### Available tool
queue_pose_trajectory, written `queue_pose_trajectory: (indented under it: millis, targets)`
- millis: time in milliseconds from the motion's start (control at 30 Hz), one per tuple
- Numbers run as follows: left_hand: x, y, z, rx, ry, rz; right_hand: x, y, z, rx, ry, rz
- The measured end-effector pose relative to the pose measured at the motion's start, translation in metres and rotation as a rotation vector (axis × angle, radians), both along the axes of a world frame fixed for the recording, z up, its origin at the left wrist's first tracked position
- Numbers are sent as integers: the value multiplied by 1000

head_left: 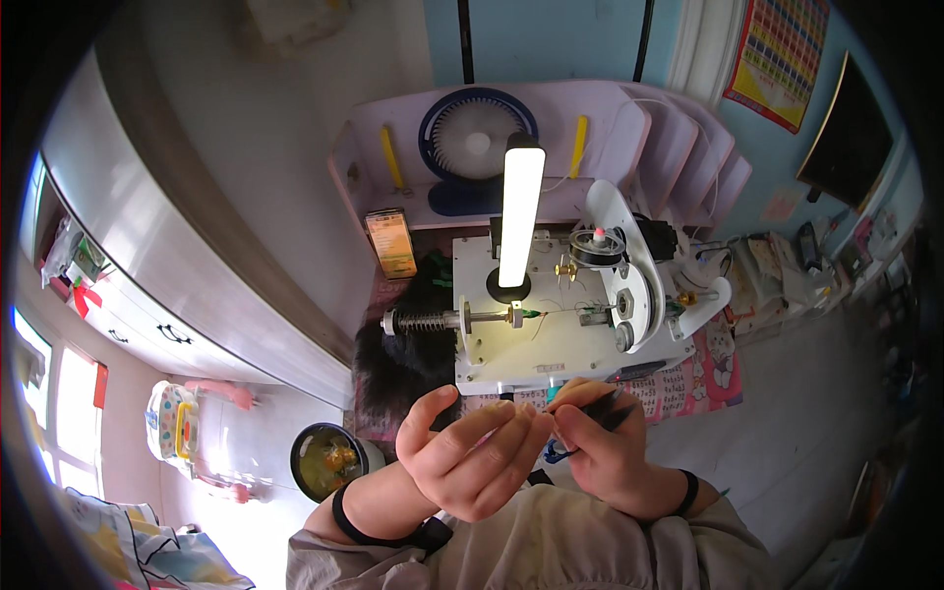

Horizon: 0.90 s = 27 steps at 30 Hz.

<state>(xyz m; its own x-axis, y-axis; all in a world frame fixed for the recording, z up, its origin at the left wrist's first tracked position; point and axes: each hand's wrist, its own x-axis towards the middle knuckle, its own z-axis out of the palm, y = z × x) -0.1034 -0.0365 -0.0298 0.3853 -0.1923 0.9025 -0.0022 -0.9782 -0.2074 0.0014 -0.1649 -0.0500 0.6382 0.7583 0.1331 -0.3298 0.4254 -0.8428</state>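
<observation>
My left hand (479, 454) is raised over my lap with its fingers bent and the tips drawn together, touching or nearly touching my right fingertips. Whatever sits between them is too small to make out. In my right hand (608, 454), thumb and fingers close round a dark tuft (616, 413). A small blue loop (556, 453), perhaps a tool handle, shows beneath that hand. Just beyond both hands stands a white tabletop winding machine (551, 359). Its spindle (492, 317) carries a spring at the left and a small green-tipped piece (532, 314) at its right end.
A lit bar lamp (522, 216) rises from the machine, beside a thread spool (597, 248). Black hair-like fibre (398, 369) lies at its left, below a phone (391, 244). A blue fan (478, 138) stands behind on a lilac shelf (580, 88). A bin (329, 462) is at lower left.
</observation>
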Motion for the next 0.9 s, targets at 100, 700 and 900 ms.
queue_pose_trajectory:
  millis: [100,700,900]
  targets:
    - [9,7,-3,16,60,-19,8,4,-5,-3,63,-15]
    - [123,47,-26,-442,531,44,73,62,-65,-169,463,-222]
    - [128,56,-36,-518,515,-155,74,60,-63,-57,525,-156]
